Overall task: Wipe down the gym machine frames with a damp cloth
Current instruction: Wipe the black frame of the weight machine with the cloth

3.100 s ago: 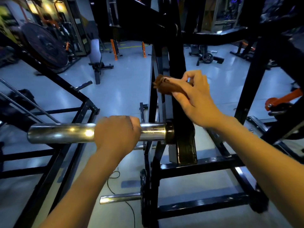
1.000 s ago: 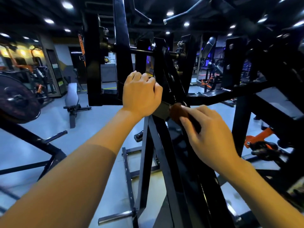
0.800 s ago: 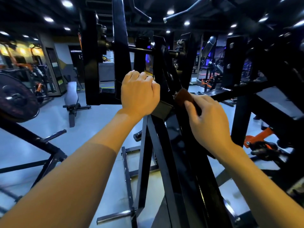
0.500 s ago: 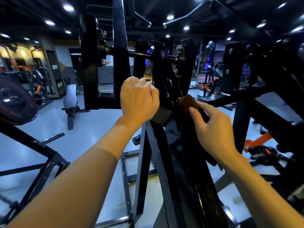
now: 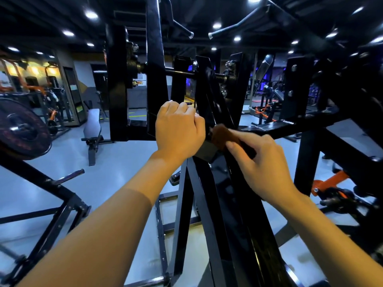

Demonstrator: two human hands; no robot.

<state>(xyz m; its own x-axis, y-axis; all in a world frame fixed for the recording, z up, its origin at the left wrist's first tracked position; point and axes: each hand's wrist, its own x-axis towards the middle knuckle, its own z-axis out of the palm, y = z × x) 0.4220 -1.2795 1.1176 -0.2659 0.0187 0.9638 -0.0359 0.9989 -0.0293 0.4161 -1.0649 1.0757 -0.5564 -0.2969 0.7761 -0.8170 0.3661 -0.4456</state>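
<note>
Wiping is, as I judge it, somewhere in the middle: my right hand (image 5: pixel 263 164) pinches the brown cloth (image 5: pixel 220 135) between curled fingers and thumb and presses it against the slanted black frame bar (image 5: pixel 244 224), high up where that bar meets a grey bracket. I cannot tell from this view which stretches are already clean; the glossy bar below the cloth shows a sheen, but that may only be the paint under the ceiling lights. I would guess the upper joint, the cross axle (image 5: pixel 180 72) and the uprights beyond are yet to be done, as are the other machines around the room.

My left hand (image 5: pixel 179 129) is curled into a fist round a part of the frame just left of the cloth, fingers wrapped over the far side; exactly what it grips is hidden behind the knuckles. I take it as a brace.

The cloth is bunched into a short wad, its long axis lying across the bar, pointing up and to the left toward my left hand, nearly touching it. The bar itself runs from near right, low, up and away to the far centre.
</note>
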